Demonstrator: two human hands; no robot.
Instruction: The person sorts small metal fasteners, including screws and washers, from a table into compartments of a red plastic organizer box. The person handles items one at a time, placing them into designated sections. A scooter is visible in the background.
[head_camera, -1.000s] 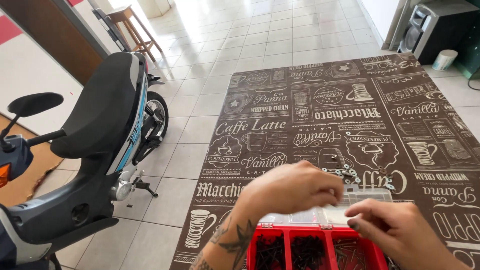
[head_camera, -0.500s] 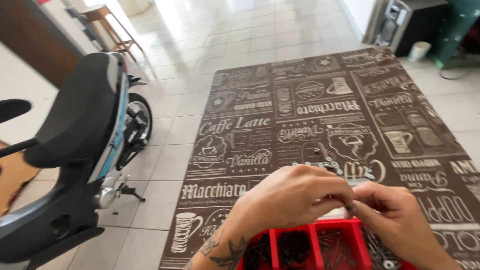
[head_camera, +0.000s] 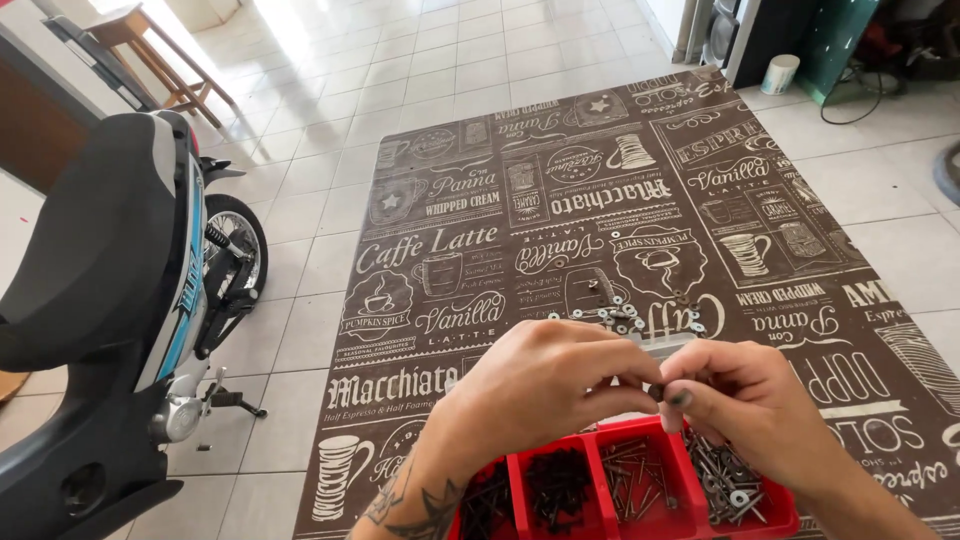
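Item, nearest: red tray (head_camera: 775, 520), 4 compartments of screws. Above it, left hand (head_camera: 540, 385) and right hand (head_camera: 745, 395), fingers pinching 1 small dark fastener (head_camera: 657, 392) between them. Risk: it slips, lost on patterned mat (head_camera: 600, 200). Beyond: washers (head_camera: 615, 315); scooter (head_camera: 110, 300).
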